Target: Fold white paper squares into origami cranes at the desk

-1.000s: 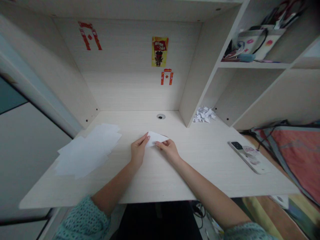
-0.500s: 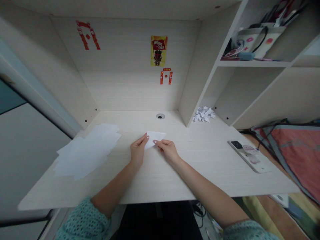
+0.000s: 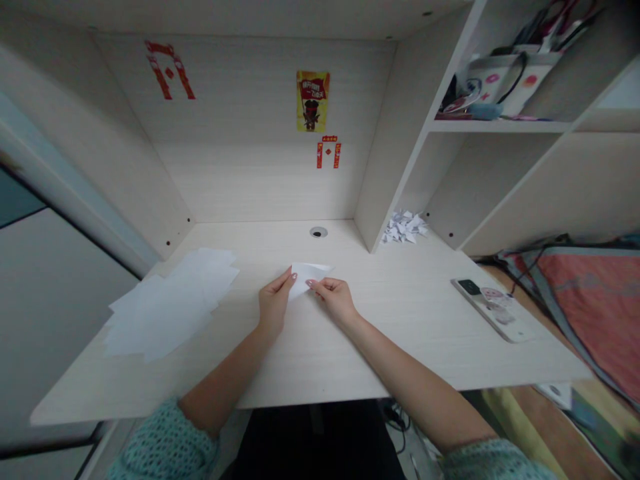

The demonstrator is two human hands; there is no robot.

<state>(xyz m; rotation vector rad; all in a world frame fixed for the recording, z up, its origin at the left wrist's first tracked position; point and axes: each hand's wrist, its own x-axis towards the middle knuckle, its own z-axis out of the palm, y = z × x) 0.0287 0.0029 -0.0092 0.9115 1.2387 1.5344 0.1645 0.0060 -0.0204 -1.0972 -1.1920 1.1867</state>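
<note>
Pinching a folded paper (image 3: 305, 277), the left hand (image 3: 274, 300) and right hand (image 3: 336, 298) held it by its edges, fingers (image 3: 315, 283) closed. Sheets (image 3: 165, 303) lay left of it on the bench (image 3: 380, 353).

Folded sheet (image 3: 306, 277): thin white paper, matt, smooth. Loose sheets (image 3: 170, 303): same matt white paper, flat. Paper pile (image 3: 405, 228): matt white paper, creased, rough-looking overall. Desk (image 3: 395, 353): pale wood-grain laminate, smooth, low sheen. Phone (image 3: 490, 310): smooth, glossy case, looks like plastic. Sleeve (image 3: 165, 443): knitted yarn, rough, bumpy texture. Bedding (image 3: 585, 300): matt cloth, soft-looking. Wall poster (image 3: 306, 101): printed paper, matt.
</note>
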